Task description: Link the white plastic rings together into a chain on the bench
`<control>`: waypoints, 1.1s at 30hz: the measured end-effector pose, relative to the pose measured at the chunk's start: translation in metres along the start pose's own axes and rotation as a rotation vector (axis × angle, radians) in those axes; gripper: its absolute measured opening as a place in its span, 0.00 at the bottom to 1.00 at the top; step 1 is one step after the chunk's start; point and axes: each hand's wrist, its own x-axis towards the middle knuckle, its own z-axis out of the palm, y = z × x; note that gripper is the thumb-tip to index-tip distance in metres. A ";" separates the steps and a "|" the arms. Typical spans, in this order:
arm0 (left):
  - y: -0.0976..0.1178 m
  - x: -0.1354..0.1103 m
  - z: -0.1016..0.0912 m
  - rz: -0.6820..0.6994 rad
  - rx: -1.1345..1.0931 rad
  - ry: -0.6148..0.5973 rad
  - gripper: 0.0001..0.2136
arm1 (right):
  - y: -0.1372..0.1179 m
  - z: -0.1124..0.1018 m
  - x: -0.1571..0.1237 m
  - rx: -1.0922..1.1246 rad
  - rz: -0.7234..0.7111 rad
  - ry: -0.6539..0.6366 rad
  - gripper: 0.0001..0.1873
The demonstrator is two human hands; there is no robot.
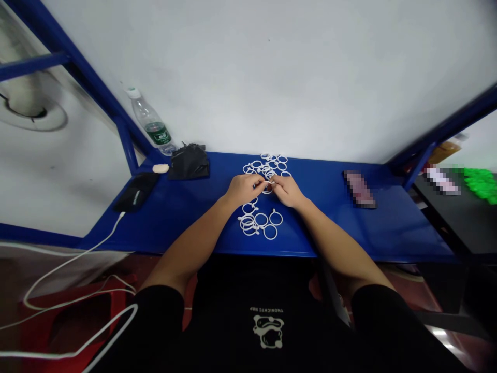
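Both hands meet over the middle of the blue table [225,233], fingers pinched around one white ring [267,191]. My left hand [244,189] is closed on its left side, thumb and forefinger together. My right hand [287,191] grips the same ring from the right. Fingers cover much of this ring's upper part. Beyond the hands lies a cluster of similar white rings [282,159], several of them overlapping. Nearer the table's front edge is a second group of white rings [271,232], each with a small round tab on its rim.
A plastic bottle [157,132] leans at the back left beside a black plastic bag [189,162]. A black power bank [136,192] with a white cable [99,243] lies at left, near a small cream case [160,168]. A blurred phone [359,189] rests at right.
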 end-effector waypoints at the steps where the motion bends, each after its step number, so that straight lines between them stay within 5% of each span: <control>1: 0.001 0.000 0.000 0.007 -0.003 -0.010 0.08 | 0.001 0.000 0.000 0.009 0.000 -0.003 0.13; 12: -0.004 0.002 0.002 -0.035 -0.012 -0.019 0.08 | 0.002 -0.001 -0.001 -0.106 0.002 0.110 0.17; 16: -0.007 0.005 -0.003 -0.105 -0.040 0.035 0.18 | 0.011 -0.007 0.001 -0.263 0.047 0.238 0.18; 24: -0.019 0.004 -0.017 -0.065 -0.012 -0.467 0.12 | 0.026 -0.015 0.004 -0.300 0.016 0.297 0.18; 33: -0.041 0.004 -0.019 -0.061 -0.099 -0.507 0.11 | 0.019 -0.007 0.003 -0.229 -0.041 0.168 0.16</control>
